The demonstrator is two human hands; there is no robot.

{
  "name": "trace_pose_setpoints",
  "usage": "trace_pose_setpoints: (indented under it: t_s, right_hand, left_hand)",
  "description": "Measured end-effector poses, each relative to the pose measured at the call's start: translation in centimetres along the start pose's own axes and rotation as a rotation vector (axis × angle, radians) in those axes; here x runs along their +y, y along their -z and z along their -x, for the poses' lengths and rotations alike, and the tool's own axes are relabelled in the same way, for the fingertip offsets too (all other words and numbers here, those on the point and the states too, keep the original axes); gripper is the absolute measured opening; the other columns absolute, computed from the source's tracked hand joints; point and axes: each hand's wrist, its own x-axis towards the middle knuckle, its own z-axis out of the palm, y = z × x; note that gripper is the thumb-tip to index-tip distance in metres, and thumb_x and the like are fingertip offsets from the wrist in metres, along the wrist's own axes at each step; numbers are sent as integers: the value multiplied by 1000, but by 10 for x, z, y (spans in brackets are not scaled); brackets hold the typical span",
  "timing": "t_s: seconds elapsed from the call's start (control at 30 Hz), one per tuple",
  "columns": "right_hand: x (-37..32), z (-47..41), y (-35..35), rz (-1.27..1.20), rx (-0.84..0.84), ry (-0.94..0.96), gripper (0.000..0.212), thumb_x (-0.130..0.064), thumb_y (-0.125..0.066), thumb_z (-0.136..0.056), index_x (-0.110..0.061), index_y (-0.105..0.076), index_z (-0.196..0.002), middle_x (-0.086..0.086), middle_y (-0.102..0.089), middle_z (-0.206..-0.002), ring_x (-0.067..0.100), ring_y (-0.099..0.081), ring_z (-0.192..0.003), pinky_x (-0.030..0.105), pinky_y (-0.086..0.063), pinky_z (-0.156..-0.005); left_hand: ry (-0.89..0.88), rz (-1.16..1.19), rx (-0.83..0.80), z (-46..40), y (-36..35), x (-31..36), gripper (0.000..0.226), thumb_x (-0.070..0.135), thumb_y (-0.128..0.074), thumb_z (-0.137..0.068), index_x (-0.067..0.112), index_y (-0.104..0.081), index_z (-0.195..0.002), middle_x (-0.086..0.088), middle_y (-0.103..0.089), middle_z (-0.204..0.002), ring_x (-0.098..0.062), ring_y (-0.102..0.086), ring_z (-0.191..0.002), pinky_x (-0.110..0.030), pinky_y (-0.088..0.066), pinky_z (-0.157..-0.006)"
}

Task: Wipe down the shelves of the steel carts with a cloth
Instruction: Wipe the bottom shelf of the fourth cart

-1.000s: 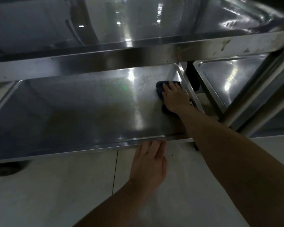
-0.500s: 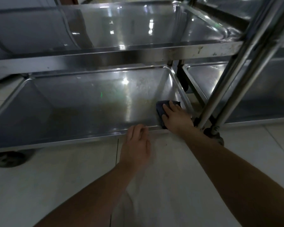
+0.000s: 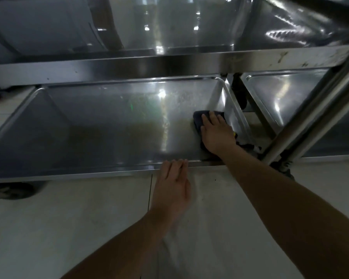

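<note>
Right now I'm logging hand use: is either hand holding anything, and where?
Neither grips anything. The right hand presses flat on top of the dark cloth on the bottom shelf; the left hand rests its fingertips on the shelf's front edge.

The cloth (image 3: 198, 119) at the bottom shelf's (image 3: 109, 127) right edge was dark blue. The shelf was silver-grey steel with a brownish patch; the floor tiles (image 3: 69, 228) were off-white.

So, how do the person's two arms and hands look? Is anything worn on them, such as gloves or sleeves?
Both arms are bare as far as the picture shows them: no sleeves come into view. The left hand and the right hand wear no gloves. No watch, bracelet or ring shows on either one, though the dim light could hide something small.
</note>
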Motion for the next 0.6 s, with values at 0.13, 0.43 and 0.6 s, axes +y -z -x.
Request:
trace_pose_setpoints:
  t_s: [0.13,0.43,0.6]
  right_hand:
    - [-3,-44,-1,-22,27,-37,57,-39,-23,-104,-14,-33,-155,16,-28,-161,39,-29,-145,55,-32,-113]
    - [-33,-45,0,-50,-55,31,54,-37,-25,-108,-21,-19,-159,7,-12,-167,31,-15,-152,52,-27,-116]
    - [-33,10,-1,1,-97,37,55,-37,-23,-108,-20,-14,-159,7,-6,-168,31,-12,-152,50,-24,-118]
  left_hand:
    - [8,1,-48,-1,1,-2,51,16,-40,-96,-2,-56,-141,-13,-57,-134,-35,-52,-122,-41,-36,-117]
    - [3,104,-55,-1,3,-10,51,17,-39,-97,-1,-56,-142,-12,-58,-132,-33,-50,-122,-41,-41,-113]
    - [46,172,-51,-4,21,-7,53,20,-37,-92,3,-63,-135,-9,-62,-125,-22,-42,-118,-32,-47,-102]
